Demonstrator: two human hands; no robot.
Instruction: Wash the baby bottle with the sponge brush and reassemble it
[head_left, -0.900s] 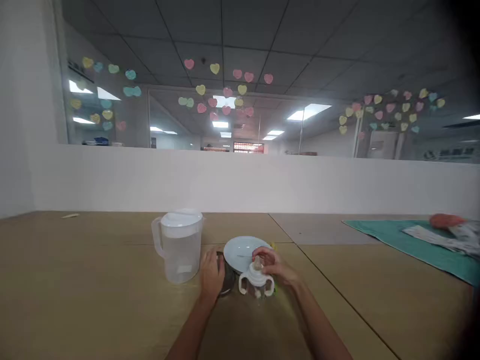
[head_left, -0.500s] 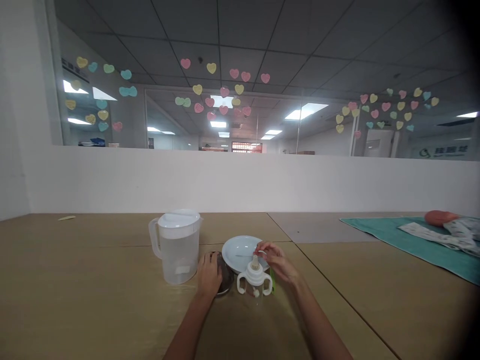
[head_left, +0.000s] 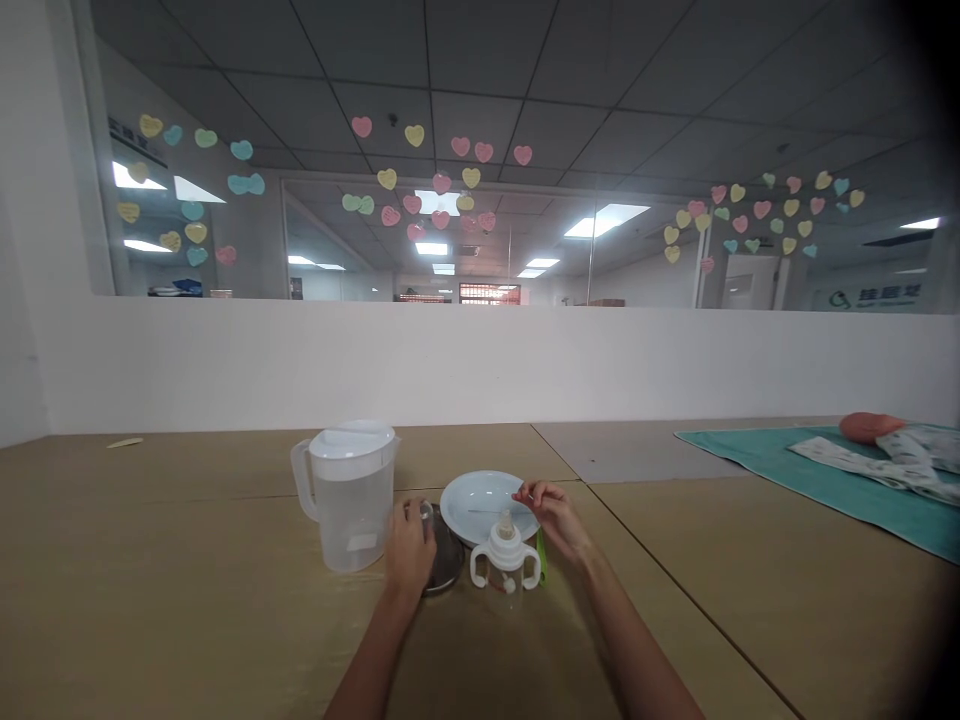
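A baby bottle [head_left: 506, 560] with a white collar, two white handles and a clear nipple stands upright between my hands. My left hand [head_left: 410, 552] is closed around a small clear cap-like piece [head_left: 427, 513], above a dark round metal dish [head_left: 448, 562]. My right hand [head_left: 553, 512] has its fingers pinched at the right rim of a pale blue bowl [head_left: 459, 497]; what they hold, if anything, is too small to make out. Inside the bowl lies a thin stick [head_left: 487, 513]. A green tool or handle [head_left: 541, 560] lies right of the bottle, partly hidden.
Left of my left hand stands a translucent lidded pitcher [head_left: 352, 510] on the brown table [head_left: 187, 580]. Far right, a green cloth [head_left: 757, 450] carries a patterned cloth [head_left: 862, 470] and an orange rounded object [head_left: 870, 428]. A white wall [head_left: 480, 365] with windows rises behind.
My left hand has lifted slightly and shifted left off the dark dish, and the clear piece now shows in it. My right hand has drawn back a little from the bottle's nipple.
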